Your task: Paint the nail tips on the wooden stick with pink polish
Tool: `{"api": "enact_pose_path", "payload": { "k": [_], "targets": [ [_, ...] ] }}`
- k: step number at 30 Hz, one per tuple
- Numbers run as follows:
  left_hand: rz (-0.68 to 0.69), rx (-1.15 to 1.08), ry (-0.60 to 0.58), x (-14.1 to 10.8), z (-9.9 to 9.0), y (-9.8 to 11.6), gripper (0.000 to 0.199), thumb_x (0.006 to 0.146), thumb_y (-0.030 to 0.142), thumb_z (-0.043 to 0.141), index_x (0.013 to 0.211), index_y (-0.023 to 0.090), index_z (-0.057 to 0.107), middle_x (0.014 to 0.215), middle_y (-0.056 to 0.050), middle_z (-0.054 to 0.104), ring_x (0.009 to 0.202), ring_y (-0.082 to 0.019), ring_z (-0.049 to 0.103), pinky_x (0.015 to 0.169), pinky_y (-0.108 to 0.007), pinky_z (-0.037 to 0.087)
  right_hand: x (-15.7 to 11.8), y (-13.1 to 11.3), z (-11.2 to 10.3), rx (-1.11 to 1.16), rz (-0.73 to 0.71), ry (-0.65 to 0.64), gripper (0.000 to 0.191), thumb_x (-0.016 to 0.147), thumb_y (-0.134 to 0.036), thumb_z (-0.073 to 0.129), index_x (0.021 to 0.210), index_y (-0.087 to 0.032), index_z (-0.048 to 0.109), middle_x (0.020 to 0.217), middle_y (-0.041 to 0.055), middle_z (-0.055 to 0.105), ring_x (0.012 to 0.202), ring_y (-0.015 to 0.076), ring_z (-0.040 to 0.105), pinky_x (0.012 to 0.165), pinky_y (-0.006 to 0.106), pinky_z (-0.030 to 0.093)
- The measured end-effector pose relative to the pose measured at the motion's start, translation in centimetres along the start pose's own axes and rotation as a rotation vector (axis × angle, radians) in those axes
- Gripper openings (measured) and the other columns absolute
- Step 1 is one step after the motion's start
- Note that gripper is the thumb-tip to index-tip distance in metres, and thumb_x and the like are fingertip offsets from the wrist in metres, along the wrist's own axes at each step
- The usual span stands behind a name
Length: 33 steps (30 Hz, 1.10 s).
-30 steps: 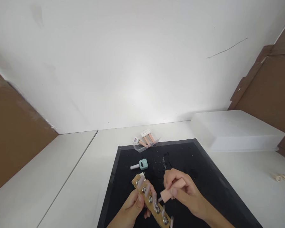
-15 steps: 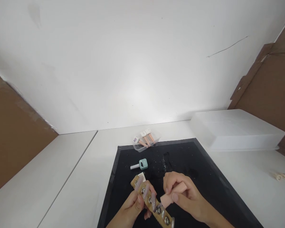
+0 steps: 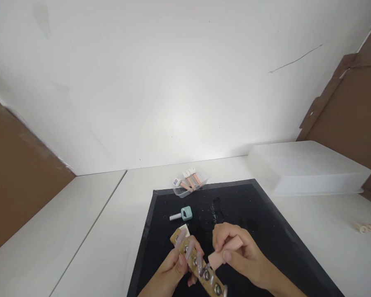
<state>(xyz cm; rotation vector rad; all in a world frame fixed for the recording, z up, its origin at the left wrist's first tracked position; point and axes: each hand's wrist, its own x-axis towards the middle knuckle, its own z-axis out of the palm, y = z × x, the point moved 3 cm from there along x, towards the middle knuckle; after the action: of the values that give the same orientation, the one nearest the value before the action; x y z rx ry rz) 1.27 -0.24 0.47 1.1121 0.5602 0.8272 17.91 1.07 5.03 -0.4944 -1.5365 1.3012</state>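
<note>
My left hand grips a tan strip that carries a row of round metal pieces with nail tips on them, several of which look lilac. A white bottle shows partly behind the strip's upper end, by my left fingers. Pinched in my right hand is a pink cap, whose brush end points down-left at a nail tip near the middle of the strip. The teal bottle with a pale cap lies on the black mat beyond my hands.
A clear tray at the black mat's far edge holds white bottles with pink caps. At the right stands a large translucent white box, with small beige pieces in front of it. A white wall rises behind.
The pink cap has shifted slightly left and down, and its brush end now shows against a nail tip. My left hand and the strip have barely moved.
</note>
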Motion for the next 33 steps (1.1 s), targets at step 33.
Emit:
{"api": "enact_pose_path", "payload": {
  "k": [33],
  "targets": [
    [-0.039, 0.008, 0.024, -0.4, -0.3, -0.5, 0.047, 0.078, 0.059, 0.045, 0.090, 0.015, 0.056, 0.071, -0.002, 0.052, 0.057, -0.009, 0.040, 0.053, -0.022, 0.033, -0.3, 1.7, -0.4, 0.182, 0.114, 0.089, 0.025, 0.080, -0.042, 0.060, 0.078, -0.017, 0.057, 0.067, -0.0013, 0.046, 0.050, 0.0086, 0.039, 0.045, 0.021, 0.030]
  ]
}}
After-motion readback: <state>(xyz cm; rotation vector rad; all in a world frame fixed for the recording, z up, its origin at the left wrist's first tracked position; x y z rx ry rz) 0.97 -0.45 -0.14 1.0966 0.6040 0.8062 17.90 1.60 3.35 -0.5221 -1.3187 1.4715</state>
